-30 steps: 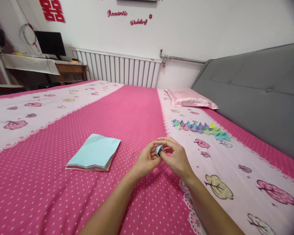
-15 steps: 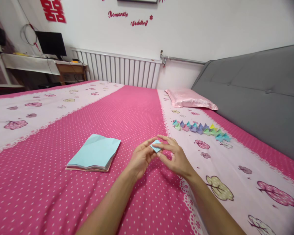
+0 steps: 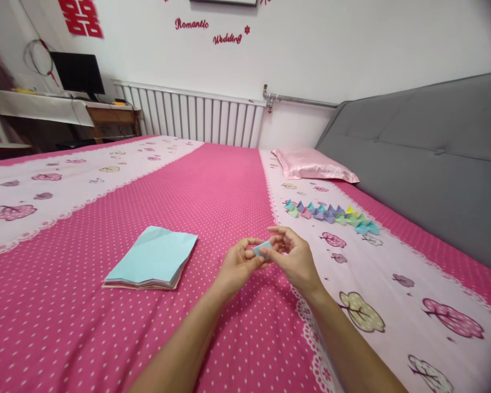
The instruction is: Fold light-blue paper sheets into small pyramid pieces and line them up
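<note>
L hand [image 3: 239, 262] & R hand [image 3: 297, 259] are meeting low over the bed, both pinching a small folded paper piece [image 3: 262, 249], light blue, matte, w/ a crisp edge. Thumbs and fingertips of both hands are closing tight on it, the other fingers curling in. The piece is sitting between the two hands, just above the sheet. Only a small wedge is showing and the rest is hiding behind fingers, so its full shape can't be told.

The bedsheet [image 3: 213, 185] is lying flat: soft cotton-looking cloth, hot pink w/ white dots down the middle, pale pink bands w/ printed trees at the sides, lacy scalloped borders between them.

Near the L hand a paper stack [image 3: 151, 261] is resting on the dotted part, approx. square. Its top sheet is light blue w/ fold creases, and pinkish sheets are peeking out at the edges, slightly fanned.

Beyond the R hand a row of folded paper pieces [image 3: 329, 214] is lining up on the pale band: small pointed shapes in blue, purple, pink, green and yellow, touching one another.

Further back a glossy satin pink pillow [image 3: 313, 164] is lying by the grey padded headboard [image 3: 425, 153], which is running along the right. A white ribbed radiator [image 3: 196, 117] is standing against the wall.
</note>
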The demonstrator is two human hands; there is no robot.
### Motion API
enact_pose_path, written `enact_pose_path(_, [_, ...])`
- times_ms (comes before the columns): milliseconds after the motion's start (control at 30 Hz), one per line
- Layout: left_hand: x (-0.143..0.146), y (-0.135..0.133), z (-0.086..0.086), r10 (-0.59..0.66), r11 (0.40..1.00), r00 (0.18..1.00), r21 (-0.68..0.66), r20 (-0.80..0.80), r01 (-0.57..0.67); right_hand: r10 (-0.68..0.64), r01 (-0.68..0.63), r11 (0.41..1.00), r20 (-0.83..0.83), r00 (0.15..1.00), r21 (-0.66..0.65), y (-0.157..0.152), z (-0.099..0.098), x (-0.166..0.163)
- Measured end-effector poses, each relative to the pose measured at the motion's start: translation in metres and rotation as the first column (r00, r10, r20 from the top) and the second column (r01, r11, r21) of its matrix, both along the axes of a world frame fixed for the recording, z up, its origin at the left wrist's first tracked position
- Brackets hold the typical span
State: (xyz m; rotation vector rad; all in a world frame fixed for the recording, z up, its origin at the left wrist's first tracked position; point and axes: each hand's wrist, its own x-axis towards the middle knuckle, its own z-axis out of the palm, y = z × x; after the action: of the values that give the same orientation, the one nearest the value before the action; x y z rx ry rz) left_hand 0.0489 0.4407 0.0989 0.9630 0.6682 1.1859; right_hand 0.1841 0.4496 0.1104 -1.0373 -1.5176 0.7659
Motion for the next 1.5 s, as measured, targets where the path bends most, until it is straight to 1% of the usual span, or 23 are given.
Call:
enact_pose_path(67, [0.000, 0.001, -0.001, 0.007, 1.000, 0.999, 0.019, -0.034, -0.006, 0.064, -0.064, 0.996, -0.011, 0.998, -0.062, -0.001, 0.001, 0.000])
enact_pose_path(133, [-0.001, 0.002, -0.003, 0.033, 0.999, 0.995, 0.028, -0.091, -0.031, 0.083, -0.084, 0.993, -0.015, 0.996, -0.086, -0.003, 0.002, 0.000])
enact_pose_path(200, [-0.002, 0.002, -0.004, 0.043, 0.999, 0.986, 0.031, -0.164, -0.038, 0.066, -0.069, 0.993, -0.032, 0.997, -0.098, -0.004, 0.003, 0.001])
enact_pose_path(300, [-0.004, 0.002, -0.004, 0.023, 0.999, 0.963, 0.051, -0.269, -0.010, 0.037, -0.046, 0.991, -0.075, 0.996, -0.122, -0.004, 0.003, 0.001])
enact_pose_path(400, [-0.005, 0.000, -0.001, 0.034, 0.996, 0.947, 0.091, -0.320, -0.005, 0.031, -0.046, 0.989, -0.101, 0.994, -0.143, -0.003, 0.001, 0.002])
enact_pose_path(567, [-0.006, -0.001, 0.000, 0.058, 0.987, 0.920, 0.163, -0.387, 0.006, 0.008, -0.021, 0.989, -0.089, 0.996, -0.144, -0.004, 0.002, 0.002])
enact_pose_path(700, [-0.006, 0.000, -0.001, 0.077, 0.984, 0.921, 0.176, -0.381, -0.009, 0.002, -0.015, 0.989, -0.091, 0.996, -0.149, -0.005, 0.004, 0.001])
enact_pose_path(867, [-0.006, 0.000, 0.000, 0.058, 0.988, 0.926, 0.154, -0.372, -0.001, -0.001, -0.018, 0.985, -0.109, 0.994, -0.174, -0.005, 0.005, 0.000])
enact_pose_path(1033, [-0.005, 0.001, 0.000, 0.076, 0.991, 0.941, 0.129, -0.329, -0.034, 0.049, -0.088, 0.967, -0.164, 0.985, -0.240, -0.004, 0.008, 0.000])
enact_pose_path(1133, [-0.005, 0.002, 0.000, 0.104, 0.993, 0.955, 0.091, -0.279, -0.081, 0.054, -0.091, 0.960, -0.145, 0.988, -0.266, -0.004, 0.009, 0.002])
enact_pose_path(1233, [-0.006, 0.002, -0.001, 0.115, 0.992, 0.959, 0.072, -0.260, -0.100, 0.063, -0.084, 0.966, -0.094, 0.994, -0.245, -0.003, 0.008, 0.004])
enact_pose_path(1333, [-0.008, 0.003, -0.001, 0.156, 0.984, 0.935, 0.133, -0.318, -0.118, 0.051, -0.060, 0.978, -0.047, 0.998, -0.198, -0.001, 0.006, 0.008])
enact_pose_path(1433, [-0.010, 0.004, 0.000, 0.270, 0.952, 0.892, 0.238, -0.364, -0.191, 0.011, -0.010, 0.988, 0.007, 1.000, -0.152, 0.001, 0.005, 0.011])
enact_pose_path(1500, [-0.012, 0.003, 0.000, 0.363, 0.919, 0.851, 0.295, -0.379, -0.260, 0.007, -0.001, 0.991, 0.046, 0.999, -0.132, 0.001, 0.004, 0.011])
